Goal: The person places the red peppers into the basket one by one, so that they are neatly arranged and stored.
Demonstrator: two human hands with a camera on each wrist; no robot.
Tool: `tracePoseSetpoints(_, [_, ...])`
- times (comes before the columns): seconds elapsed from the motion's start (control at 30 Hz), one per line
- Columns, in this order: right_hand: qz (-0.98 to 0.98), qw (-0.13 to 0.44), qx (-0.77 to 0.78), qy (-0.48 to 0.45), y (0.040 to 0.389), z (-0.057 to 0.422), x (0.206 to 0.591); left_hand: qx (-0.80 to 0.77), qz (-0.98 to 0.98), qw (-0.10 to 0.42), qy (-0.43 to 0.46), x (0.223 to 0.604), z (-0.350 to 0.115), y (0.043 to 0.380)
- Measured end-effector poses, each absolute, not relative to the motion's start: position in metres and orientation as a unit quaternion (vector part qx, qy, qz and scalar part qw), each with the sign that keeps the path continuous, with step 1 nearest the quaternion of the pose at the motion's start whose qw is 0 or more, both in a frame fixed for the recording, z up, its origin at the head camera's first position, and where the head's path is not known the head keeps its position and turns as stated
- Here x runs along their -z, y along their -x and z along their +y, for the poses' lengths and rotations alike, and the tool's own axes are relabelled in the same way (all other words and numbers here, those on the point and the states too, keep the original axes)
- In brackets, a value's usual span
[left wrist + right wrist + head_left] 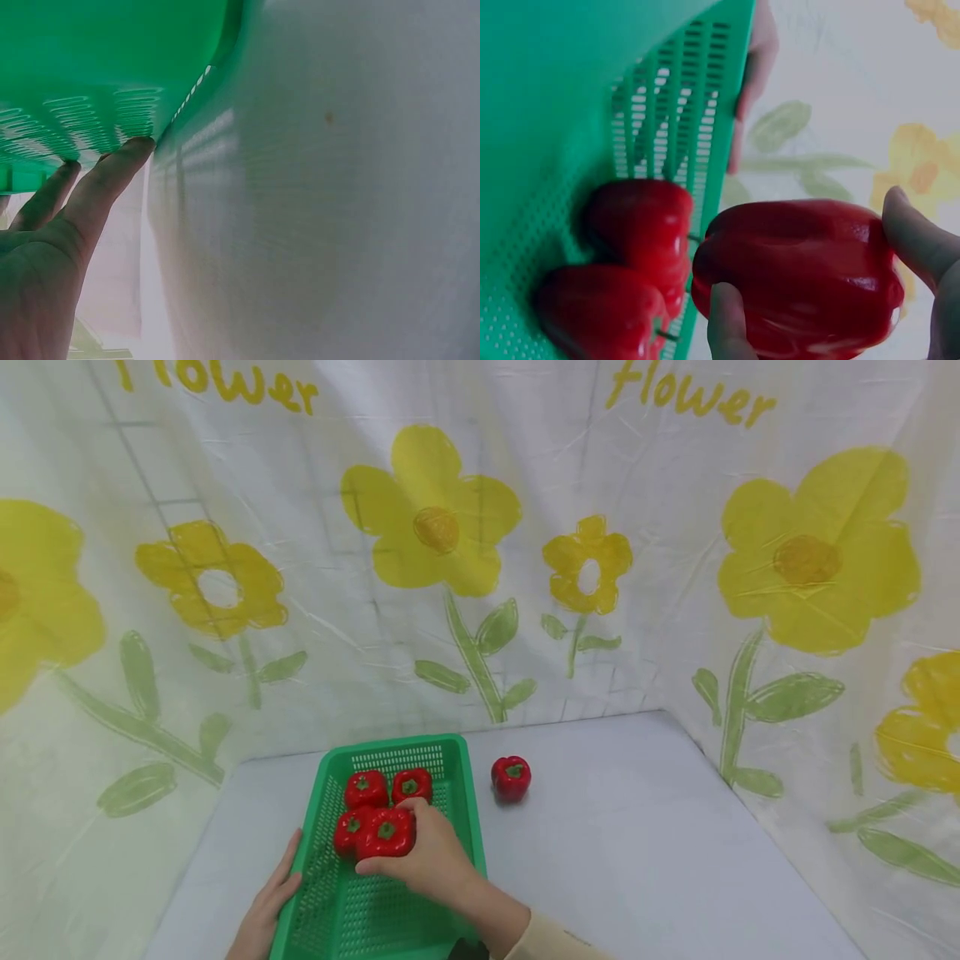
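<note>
A red bell pepper (386,833) is gripped by my right hand (441,862), thumb on one side and fingers on the other. In the right wrist view this bell pepper (802,274) is clear of the basket floor. Inside the green basket (392,742) are three more red peppers, among them a back-left pepper (366,790) and a back-right pepper (412,784); the third pepper (349,835) is partly hidden by the held one. My left hand (272,900) rests against the basket's left outer wall, its extended fingers (112,176) touching the slotted side.
One red pepper (511,779) stands on the white table (615,843), right of the basket. Behind the table hangs a white curtain (660,493) painted with yellow flowers; it also runs along both sides.
</note>
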State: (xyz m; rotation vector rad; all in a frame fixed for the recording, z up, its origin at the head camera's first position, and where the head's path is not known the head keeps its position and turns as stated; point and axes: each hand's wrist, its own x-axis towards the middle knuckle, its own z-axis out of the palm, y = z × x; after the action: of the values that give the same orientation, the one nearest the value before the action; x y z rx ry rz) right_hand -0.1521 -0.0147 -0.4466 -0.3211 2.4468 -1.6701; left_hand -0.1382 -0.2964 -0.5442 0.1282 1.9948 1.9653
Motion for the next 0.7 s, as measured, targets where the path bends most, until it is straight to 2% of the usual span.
tracePoseSetpoints(0.27, [0.834, 0.096, 0.536, 0.092, 0.144, -0.028, 0.451, -0.690, 0.702, 0.176, -0.027, 0.546, -0.295, 0.138])
tracePoseSetpoints(0.47, [0.831, 0.121, 0.537, 0.084, 0.139, -0.045, 0.464, -0.694, 0.696, 0.177, -0.047, 0.547, -0.297, 0.137])
tracePoseSetpoints(0.7, [0.851, 0.138, 0.502, 0.067, 0.134, -0.061, 0.477, -0.705, 0.678, 0.210, -0.017, 0.544, -0.298, 0.138])
